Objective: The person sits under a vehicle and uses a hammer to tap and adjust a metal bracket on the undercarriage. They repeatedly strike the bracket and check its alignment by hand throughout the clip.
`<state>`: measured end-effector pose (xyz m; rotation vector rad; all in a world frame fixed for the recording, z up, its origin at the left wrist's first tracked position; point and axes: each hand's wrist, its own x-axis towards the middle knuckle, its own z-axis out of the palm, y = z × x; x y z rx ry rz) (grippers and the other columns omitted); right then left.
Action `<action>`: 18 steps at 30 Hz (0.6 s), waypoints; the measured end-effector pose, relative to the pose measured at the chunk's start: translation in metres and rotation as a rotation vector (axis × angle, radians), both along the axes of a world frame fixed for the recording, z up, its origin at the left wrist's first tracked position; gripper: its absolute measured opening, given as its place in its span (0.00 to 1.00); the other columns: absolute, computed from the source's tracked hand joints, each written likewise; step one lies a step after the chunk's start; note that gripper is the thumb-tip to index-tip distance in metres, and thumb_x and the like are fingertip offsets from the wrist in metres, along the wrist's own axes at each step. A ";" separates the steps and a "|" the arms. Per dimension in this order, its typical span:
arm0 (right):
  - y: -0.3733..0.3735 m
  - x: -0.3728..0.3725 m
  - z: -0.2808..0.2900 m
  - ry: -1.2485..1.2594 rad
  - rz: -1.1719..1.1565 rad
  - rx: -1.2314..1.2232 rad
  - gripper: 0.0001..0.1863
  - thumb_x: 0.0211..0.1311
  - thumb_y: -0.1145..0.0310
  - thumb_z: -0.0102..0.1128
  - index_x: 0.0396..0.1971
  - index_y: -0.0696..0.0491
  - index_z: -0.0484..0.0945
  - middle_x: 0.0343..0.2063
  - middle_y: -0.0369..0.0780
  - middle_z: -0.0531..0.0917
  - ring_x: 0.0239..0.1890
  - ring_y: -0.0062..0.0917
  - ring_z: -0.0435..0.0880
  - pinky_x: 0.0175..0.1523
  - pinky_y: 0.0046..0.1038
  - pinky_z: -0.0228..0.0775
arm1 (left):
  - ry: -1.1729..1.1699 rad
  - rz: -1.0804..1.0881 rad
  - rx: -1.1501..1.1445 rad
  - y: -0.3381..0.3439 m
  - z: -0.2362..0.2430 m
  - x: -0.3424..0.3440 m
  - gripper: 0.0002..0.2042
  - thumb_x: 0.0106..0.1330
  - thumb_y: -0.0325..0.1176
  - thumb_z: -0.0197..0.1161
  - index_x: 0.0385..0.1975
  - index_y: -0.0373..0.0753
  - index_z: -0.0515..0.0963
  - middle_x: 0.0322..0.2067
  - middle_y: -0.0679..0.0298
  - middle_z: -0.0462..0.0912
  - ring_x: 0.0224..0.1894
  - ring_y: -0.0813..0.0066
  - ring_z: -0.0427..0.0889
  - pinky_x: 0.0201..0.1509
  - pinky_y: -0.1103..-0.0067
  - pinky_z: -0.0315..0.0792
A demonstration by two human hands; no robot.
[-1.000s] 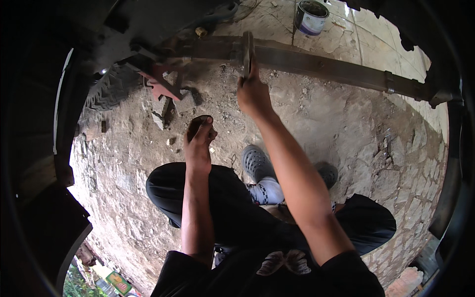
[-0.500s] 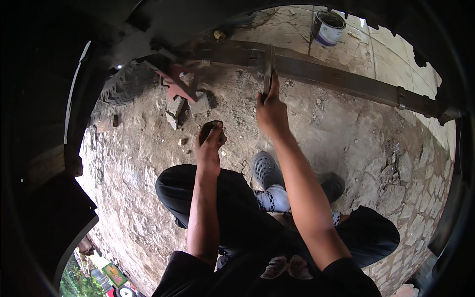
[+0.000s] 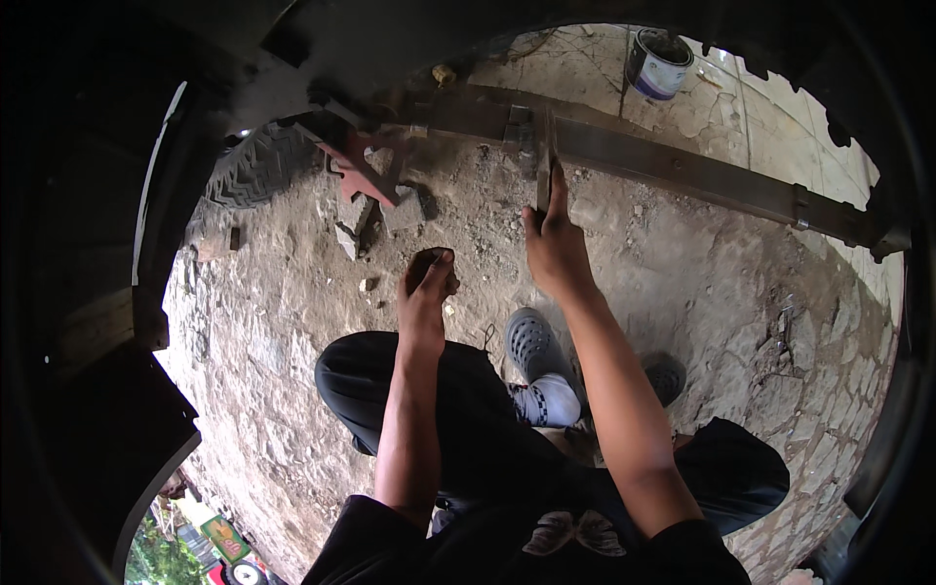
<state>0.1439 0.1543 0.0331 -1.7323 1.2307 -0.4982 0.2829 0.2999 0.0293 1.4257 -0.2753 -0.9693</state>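
My right hand (image 3: 561, 249) is closed around the near end of a long, flat, narrow tool (image 3: 544, 180), its index finger stretched along the side. The tool's far end is blurred and overlaps a long dark metal beam (image 3: 639, 161) with clamp bands around it; I cannot tell whether it touches. My left hand (image 3: 424, 288) is raised over the ground, nearer to me, its fingers curled and darkened. What they hold, if anything, is hidden. Left of the beam's middle stands a red metal stand (image 3: 363, 175), with grey broken blocks (image 3: 405, 208) at its foot.
Dark vehicle parts hang overhead and at both sides. A treaded tyre (image 3: 255, 168) lies behind the red stand. An open paint can (image 3: 660, 66) stands beyond the beam on paved floor. My clog (image 3: 533, 343) rests on rough, dusty ground with scattered stones.
My right hand and the tool have come slightly nearer to me and to the right in view. The whole view has shifted a little. My left hand keeps its curled shape.
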 end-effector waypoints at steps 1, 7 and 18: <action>-0.009 0.005 -0.004 0.017 -0.019 -0.007 0.43 0.73 0.64 0.50 0.76 0.45 0.32 0.31 0.62 0.84 0.35 0.61 0.84 0.38 0.54 0.80 | 0.008 -0.012 -0.013 0.000 -0.002 0.002 0.11 0.67 0.35 0.66 0.45 0.39 0.78 0.30 0.73 0.73 0.31 0.84 0.71 0.43 0.80 0.69; -0.082 0.036 -0.001 -0.021 -0.065 0.076 0.39 0.76 0.56 0.46 0.76 0.39 0.34 0.39 0.57 0.85 0.36 0.50 0.88 0.41 0.49 0.81 | -0.001 -0.013 -0.015 -0.007 0.003 -0.004 0.10 0.67 0.34 0.66 0.44 0.38 0.78 0.30 0.73 0.72 0.31 0.83 0.71 0.43 0.79 0.69; -0.012 0.013 0.009 0.079 -0.038 0.033 0.40 0.75 0.62 0.48 0.76 0.40 0.34 0.41 0.62 0.84 0.39 0.57 0.86 0.43 0.53 0.81 | -0.085 0.032 -0.001 -0.004 0.006 -0.001 0.08 0.68 0.34 0.65 0.37 0.35 0.79 0.26 0.70 0.74 0.29 0.81 0.70 0.36 0.80 0.64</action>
